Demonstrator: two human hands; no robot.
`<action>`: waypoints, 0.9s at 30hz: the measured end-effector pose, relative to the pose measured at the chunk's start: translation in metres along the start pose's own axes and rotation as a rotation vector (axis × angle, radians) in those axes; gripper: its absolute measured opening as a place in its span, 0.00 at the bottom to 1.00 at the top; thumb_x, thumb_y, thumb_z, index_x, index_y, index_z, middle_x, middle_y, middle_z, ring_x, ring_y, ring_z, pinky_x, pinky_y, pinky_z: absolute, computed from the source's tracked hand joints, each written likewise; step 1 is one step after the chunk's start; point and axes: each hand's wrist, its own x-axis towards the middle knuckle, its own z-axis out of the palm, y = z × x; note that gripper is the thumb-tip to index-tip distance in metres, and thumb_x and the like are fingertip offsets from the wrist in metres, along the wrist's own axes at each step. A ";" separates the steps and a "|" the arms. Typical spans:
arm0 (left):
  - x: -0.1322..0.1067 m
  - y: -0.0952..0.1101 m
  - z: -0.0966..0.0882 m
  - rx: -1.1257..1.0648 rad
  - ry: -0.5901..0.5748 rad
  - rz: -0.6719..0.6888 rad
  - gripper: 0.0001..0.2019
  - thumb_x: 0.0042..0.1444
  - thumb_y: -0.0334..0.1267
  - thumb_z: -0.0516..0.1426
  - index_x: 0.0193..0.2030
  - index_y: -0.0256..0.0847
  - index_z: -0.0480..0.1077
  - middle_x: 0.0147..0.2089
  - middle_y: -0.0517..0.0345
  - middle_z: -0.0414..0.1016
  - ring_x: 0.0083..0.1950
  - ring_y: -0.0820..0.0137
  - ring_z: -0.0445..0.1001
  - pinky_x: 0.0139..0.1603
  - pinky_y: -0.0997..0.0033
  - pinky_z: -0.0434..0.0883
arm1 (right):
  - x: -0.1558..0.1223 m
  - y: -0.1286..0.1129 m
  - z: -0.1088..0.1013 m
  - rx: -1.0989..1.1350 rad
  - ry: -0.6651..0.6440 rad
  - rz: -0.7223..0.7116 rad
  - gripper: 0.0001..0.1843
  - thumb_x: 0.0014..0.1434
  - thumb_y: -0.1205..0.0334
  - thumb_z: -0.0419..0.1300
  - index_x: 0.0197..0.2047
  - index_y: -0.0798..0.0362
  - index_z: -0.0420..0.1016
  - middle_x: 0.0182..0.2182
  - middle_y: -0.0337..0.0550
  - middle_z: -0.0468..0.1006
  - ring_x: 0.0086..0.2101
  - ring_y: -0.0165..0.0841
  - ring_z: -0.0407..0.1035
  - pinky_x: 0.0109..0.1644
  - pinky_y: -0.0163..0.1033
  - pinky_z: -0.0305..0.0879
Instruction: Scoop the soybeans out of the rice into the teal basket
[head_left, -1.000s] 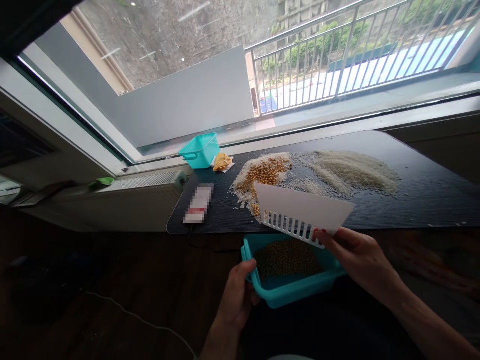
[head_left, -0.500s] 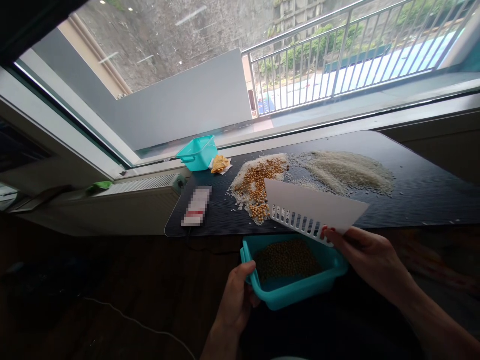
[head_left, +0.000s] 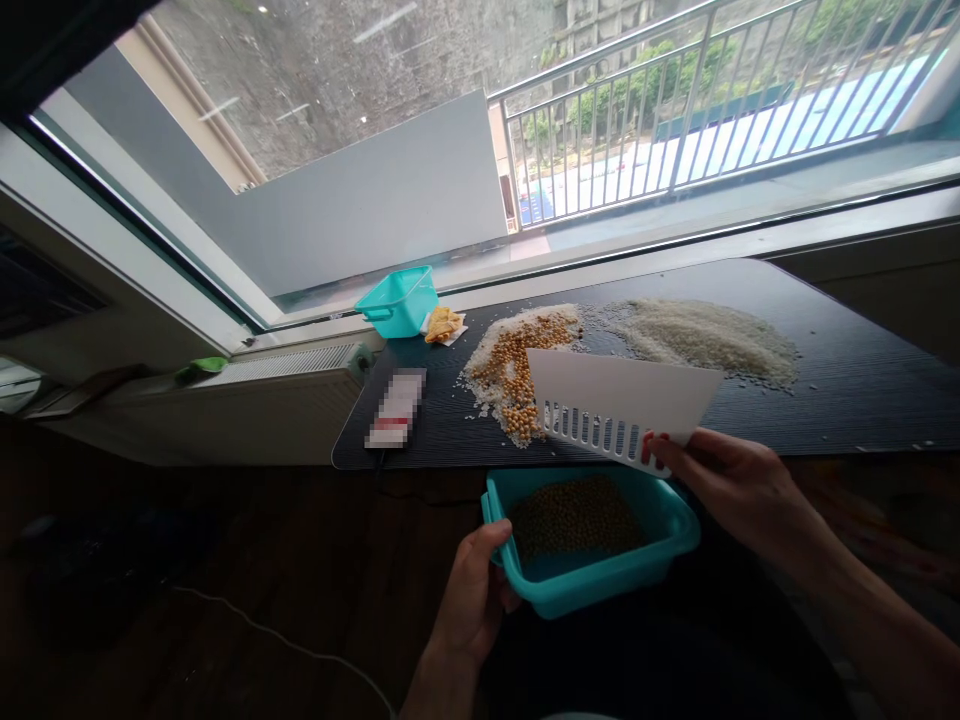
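Note:
My left hand (head_left: 474, 585) grips the left rim of a turquoise plastic bin (head_left: 600, 595), thumb over the edge and fingers beneath. Small round brownish beans (head_left: 581, 513) cover part of the bin's floor, in shadow. In my right hand (head_left: 739, 485) is a white slotted plastic scraper (head_left: 622, 390), pinched at its lower right corner. The scraper is tilted above the bin's far edge, its row of slots facing down. Just left of it, yellow beans (head_left: 521, 415) lie mixed with white rice (head_left: 487, 350) on the dark table (head_left: 847, 390).
A larger rice heap (head_left: 705, 335) spreads at the table's right. Another turquoise bin (head_left: 397, 303) stands at the back left beside a crumpled yellow cloth-like piece (head_left: 443, 325). A blurred flat object (head_left: 397, 408) lies at the left edge. A window and radiator (head_left: 292, 372) run behind.
The scraper has shifted slightly left and turned a little flatter across the view. My left hand and the bin hold nearly the same place.

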 end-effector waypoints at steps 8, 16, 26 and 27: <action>0.001 0.001 -0.001 0.001 0.000 0.001 0.18 0.44 0.48 0.61 0.19 0.40 0.59 0.13 0.70 0.51 0.13 0.81 0.51 0.14 0.78 0.48 | 0.009 -0.013 0.006 -0.012 0.012 -0.030 0.16 0.49 0.46 0.59 0.23 0.50 0.76 0.21 0.38 0.77 0.24 0.32 0.70 0.28 0.34 0.65; 0.001 0.003 -0.004 0.009 0.027 0.016 0.18 0.44 0.48 0.62 0.19 0.40 0.59 0.13 0.69 0.52 0.13 0.81 0.52 0.13 0.79 0.48 | 0.010 -0.018 0.004 0.010 0.025 -0.024 0.17 0.48 0.46 0.58 0.22 0.51 0.75 0.20 0.38 0.76 0.24 0.31 0.68 0.27 0.34 0.63; 0.000 0.003 -0.007 -0.022 0.025 0.000 0.19 0.43 0.47 0.62 0.17 0.40 0.58 0.12 0.70 0.51 0.12 0.81 0.52 0.13 0.78 0.47 | 0.007 -0.016 -0.002 -0.013 -0.003 -0.002 0.17 0.48 0.46 0.59 0.27 0.51 0.78 0.22 0.37 0.78 0.24 0.32 0.69 0.27 0.35 0.64; 0.000 0.004 -0.007 -0.020 0.023 0.005 0.19 0.43 0.47 0.62 0.17 0.40 0.58 0.12 0.70 0.51 0.12 0.81 0.52 0.13 0.78 0.47 | 0.005 -0.016 -0.004 -0.012 0.010 0.005 0.17 0.47 0.45 0.59 0.26 0.50 0.78 0.22 0.37 0.77 0.24 0.33 0.69 0.26 0.36 0.64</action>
